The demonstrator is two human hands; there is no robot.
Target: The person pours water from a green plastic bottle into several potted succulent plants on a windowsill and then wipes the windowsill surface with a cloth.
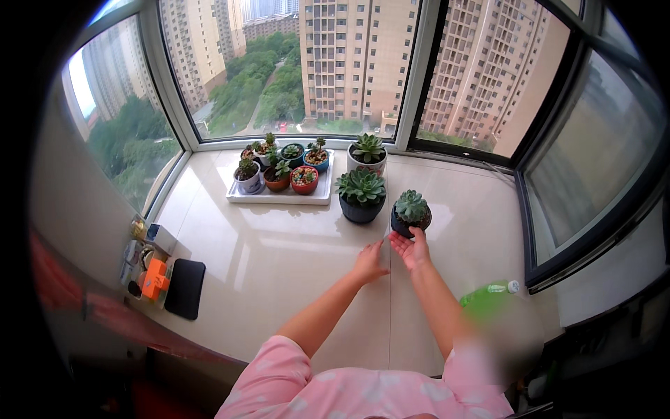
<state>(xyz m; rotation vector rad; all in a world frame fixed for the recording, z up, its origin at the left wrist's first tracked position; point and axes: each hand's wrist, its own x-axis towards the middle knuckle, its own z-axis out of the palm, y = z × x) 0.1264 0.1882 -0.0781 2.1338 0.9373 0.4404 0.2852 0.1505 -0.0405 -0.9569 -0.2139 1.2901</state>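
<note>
A dark pot with a pale blue-green succulent (412, 207) stands right of the middle of the white tiled ledge. My right hand (413, 250) is at its near side, palm turned up, thumb against the rim and fingers along the lower side. Whether the pot is lifted is hard to tell. Just left of it, my left hand (370, 263) is open above the ledge, fingers apart and holding nothing. Beyond my hands are a larger green succulent in a black pot (361, 197) and, behind that, a succulent in a white patterned pot (367, 153).
A white tray (279, 198) carries several small potted succulents near the window. At the left edge lie a black flat case (185, 288), an orange object (155, 279) and small boxes. A green-filled bottle (488, 297) lies to the right, below an open window sash (593, 153).
</note>
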